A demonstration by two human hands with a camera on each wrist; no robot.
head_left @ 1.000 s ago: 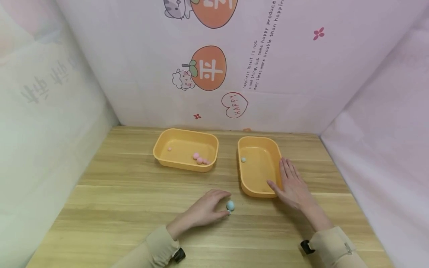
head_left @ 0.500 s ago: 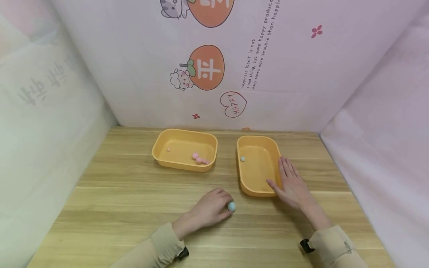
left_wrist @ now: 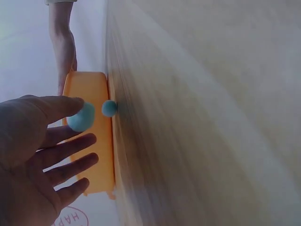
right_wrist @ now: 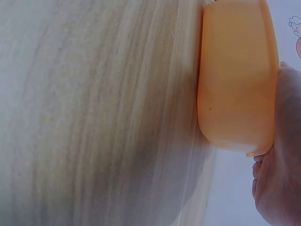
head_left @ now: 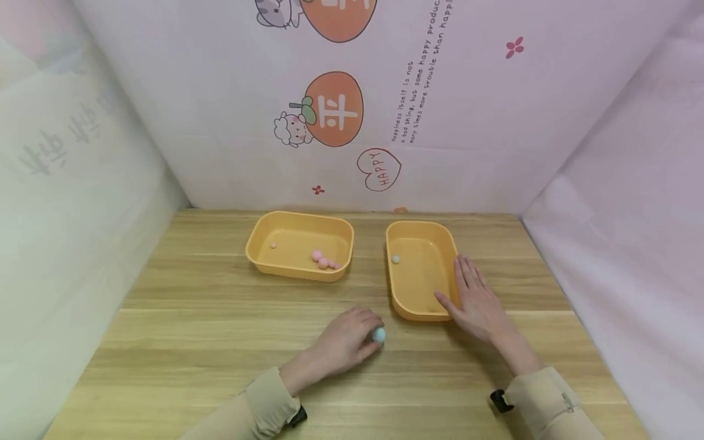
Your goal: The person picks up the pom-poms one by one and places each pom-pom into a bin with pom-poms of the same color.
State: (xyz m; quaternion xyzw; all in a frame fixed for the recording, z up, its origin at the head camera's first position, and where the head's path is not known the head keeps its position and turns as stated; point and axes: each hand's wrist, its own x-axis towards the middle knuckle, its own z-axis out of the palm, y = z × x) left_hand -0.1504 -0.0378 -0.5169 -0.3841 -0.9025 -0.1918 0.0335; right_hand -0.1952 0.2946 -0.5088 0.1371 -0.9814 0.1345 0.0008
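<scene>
My left hand pinches a light blue ball between thumb and forefinger, the other fingers spread apart. In the left wrist view a second, smaller-looking blue ball rests on the table just beyond; the head view hides it. My right hand lies along the right side of the right yellow tray, its fingers straight against the outer wall and its thumb over the rim. Inside that tray, near its left wall, sits one small pale blue ball.
Left of it stands another yellow tray with several pink balls in its right corner and a small pink ball at the left. Both trays stand near the table's back edge, below a printed backdrop. White side walls flank the wooden table.
My left thumb and forefinger have closed on the larger blue ball. The smaller ball beside it has gone out of sight in the head view. My right hand stays at the tray.
</scene>
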